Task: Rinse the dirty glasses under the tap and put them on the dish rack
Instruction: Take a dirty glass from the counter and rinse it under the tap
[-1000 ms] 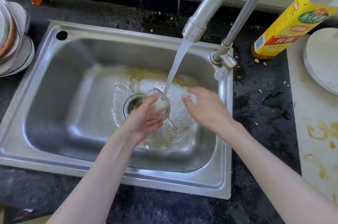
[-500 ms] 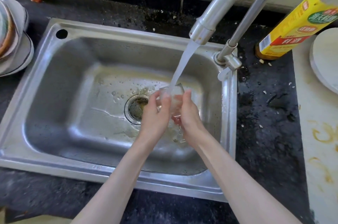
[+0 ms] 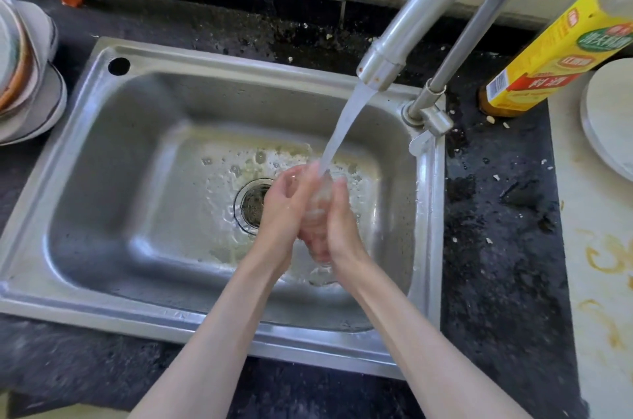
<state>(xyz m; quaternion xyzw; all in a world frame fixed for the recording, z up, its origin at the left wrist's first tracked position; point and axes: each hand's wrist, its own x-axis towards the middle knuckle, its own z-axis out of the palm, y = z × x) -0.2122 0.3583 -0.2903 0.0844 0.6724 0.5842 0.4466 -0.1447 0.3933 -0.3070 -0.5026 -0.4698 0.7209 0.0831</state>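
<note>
Under both hands, a metal sink (image 3: pixel 137 131) with water and a drain (image 3: pixel 251 204). Between the hands, a clear glass (image 3: pixel 318 202) under the tap (image 3: pixel 404 38) water. Left hand (image 3: pixel 284 209) and right hand (image 3: pixel 339 216) curled round the glass, gripping it together.

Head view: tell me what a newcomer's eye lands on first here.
First, the two hands, left hand and right hand, clasped round a clear glass over the middle of the steel sink. Next, the water stream slanting down from the curved tap onto the glass. Then the yellow-labelled bottle on the dark counter at right.
</note>
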